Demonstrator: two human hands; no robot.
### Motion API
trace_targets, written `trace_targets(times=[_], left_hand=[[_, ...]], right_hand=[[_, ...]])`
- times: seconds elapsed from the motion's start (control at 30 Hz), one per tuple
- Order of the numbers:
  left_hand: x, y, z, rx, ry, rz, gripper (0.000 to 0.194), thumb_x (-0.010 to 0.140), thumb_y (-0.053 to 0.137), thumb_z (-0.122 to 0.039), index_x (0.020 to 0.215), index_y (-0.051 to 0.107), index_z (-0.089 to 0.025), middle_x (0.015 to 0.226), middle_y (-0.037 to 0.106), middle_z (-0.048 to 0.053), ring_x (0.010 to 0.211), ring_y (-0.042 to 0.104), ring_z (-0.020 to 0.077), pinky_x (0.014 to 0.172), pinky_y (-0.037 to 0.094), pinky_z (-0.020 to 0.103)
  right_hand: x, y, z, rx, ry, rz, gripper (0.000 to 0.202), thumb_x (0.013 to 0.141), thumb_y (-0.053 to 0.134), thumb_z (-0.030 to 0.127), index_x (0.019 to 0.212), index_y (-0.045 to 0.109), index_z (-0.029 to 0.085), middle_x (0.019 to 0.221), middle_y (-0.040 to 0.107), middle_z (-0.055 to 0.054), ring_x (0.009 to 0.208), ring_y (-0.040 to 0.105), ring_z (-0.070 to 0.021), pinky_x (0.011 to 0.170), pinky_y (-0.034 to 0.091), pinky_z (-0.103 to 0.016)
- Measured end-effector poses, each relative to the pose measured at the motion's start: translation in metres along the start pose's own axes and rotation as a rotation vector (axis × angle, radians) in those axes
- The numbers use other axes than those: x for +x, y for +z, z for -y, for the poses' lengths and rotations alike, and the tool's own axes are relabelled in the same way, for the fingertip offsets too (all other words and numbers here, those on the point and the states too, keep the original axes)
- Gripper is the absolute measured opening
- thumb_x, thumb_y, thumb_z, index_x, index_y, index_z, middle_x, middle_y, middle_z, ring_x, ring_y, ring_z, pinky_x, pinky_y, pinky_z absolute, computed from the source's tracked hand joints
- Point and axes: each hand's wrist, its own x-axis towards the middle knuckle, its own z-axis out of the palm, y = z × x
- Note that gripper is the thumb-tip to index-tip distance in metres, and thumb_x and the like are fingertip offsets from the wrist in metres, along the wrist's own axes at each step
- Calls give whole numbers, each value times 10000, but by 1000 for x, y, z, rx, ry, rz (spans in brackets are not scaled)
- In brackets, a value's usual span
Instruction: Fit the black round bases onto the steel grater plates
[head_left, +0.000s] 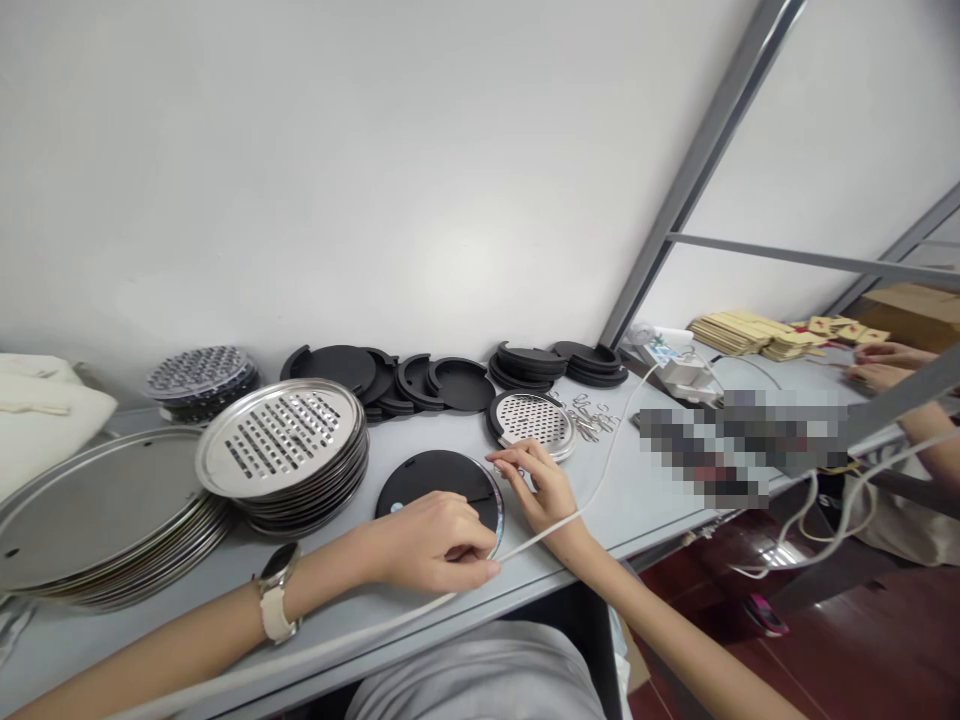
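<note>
A round black disc [427,480] with a slot near its far edge lies flat on the table before me. My left hand [442,540] rests over its near side, fingers curled and thumb stretched right; whatever the fingers hold is hidden. At the disc's right edge my right hand [541,490] is closed in a pinch. A small shiny metal piece shows at its fingertips, similar to the loose wire hooks [592,418] beyond. Just past that hand, a round perforated metal plate [534,418] sits on a black disc.
Left of me stand a stack of slotted metal plates [281,440] and a stack of larger metal plates [105,505]. Black rimmed discs [465,384] line the wall. A white cable [607,465] crosses the table and my right wrist. Another person's hands [885,365] are at far right.
</note>
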Motion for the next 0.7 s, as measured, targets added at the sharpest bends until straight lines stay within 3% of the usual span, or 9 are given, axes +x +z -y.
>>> trace_targets(times=[0.1,0.27,0.47,0.7], left_hand=[[0,-1,-1,1,0,0,381,890,537,-245,598,302,-181,536,358,-53,548,336,112,630,307,271],[0,-1,-1,-3,-4,-9,380,880,552,-237,592,312,-180,536,356,-58,551,330,111,614,306,279],[-1,0,0,12,-11,-1,387,894,537,-255,592,307,-183,532,366,-53,552,333,116,619,301,279],[-1,0,0,3,-6,-6,382,883,552,-236,596,308,-181,537,368,-54,557,335,116,631,297,265]], right_hand=[[-2,2,-5,69,44,26,123,936,528,223,1021,615,208,869,608,-47,799,576,-176,746,476,-325],[-3,4,-6,105,65,85,85,888,618,254,828,594,199,760,598,-12,705,567,-154,687,466,-294],[-2,5,-9,59,66,107,75,847,675,251,804,654,195,713,621,-8,661,550,-146,640,452,-273],[-2,5,-7,58,68,153,112,893,602,235,916,705,197,799,633,-41,734,590,-160,676,479,-281]])
